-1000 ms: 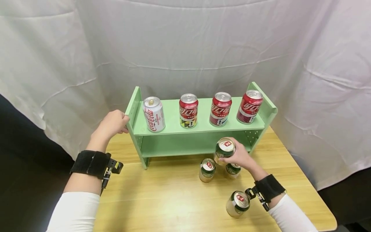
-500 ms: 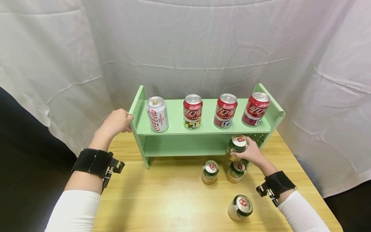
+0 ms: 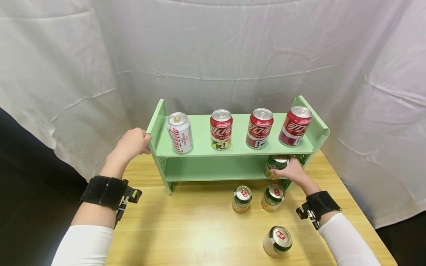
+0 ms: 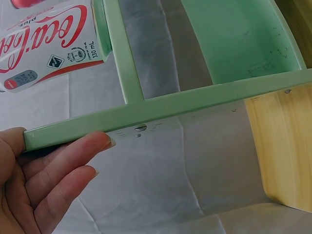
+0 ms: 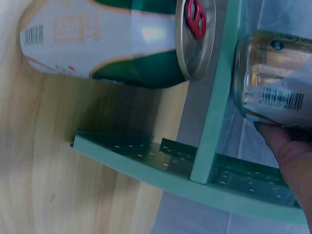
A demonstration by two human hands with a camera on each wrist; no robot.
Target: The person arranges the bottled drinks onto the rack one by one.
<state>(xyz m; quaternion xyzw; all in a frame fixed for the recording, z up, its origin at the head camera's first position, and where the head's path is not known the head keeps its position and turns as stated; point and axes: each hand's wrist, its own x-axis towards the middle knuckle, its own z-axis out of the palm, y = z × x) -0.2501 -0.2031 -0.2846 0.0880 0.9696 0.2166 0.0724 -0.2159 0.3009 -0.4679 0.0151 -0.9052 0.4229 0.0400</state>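
Right hand: the right hand (image 3: 293, 170) grips a green can (image 3: 277, 165), fingers curled round its side from the right; the right wrist view shows one fingertip (image 5: 287, 146) pressed on the can's wall (image 5: 273, 78).
Green can, place: at the right end of the rack's lower level, under the top board and just inside the right side panel (image 3: 314, 127).
Green can, axis: its long axis stands close to upright, with the top tilted slightly toward the camera; the lid faces up. Whether its base rests on the lower board cannot be told.
Left hand: the left hand (image 3: 131, 144) holds the left side panel (image 3: 156, 122) of the green rack (image 3: 233, 147); in the left wrist view the fingers (image 4: 68, 161) wrap under the panel's edge (image 4: 170, 105).
Top board: four cans stand upright in a row, well apart: a white cola can (image 3: 180, 132) at the left, then three red cans (image 3: 221, 129), (image 3: 259, 128) and (image 3: 295, 126).
Worktop: the wooden worktop (image 3: 186, 221) carries three more green cans, all upright with red-marked lids up. Two (image 3: 242, 198) and (image 3: 273, 197) stand near each other just before the rack; the third (image 3: 277, 241) stands nearer the person, beside the right forearm.
Wrists: each wrist wears a black strap (image 3: 103, 190) with a small camera.
Backdrop: a white cloth (image 3: 213, 55) hangs behind the rack.
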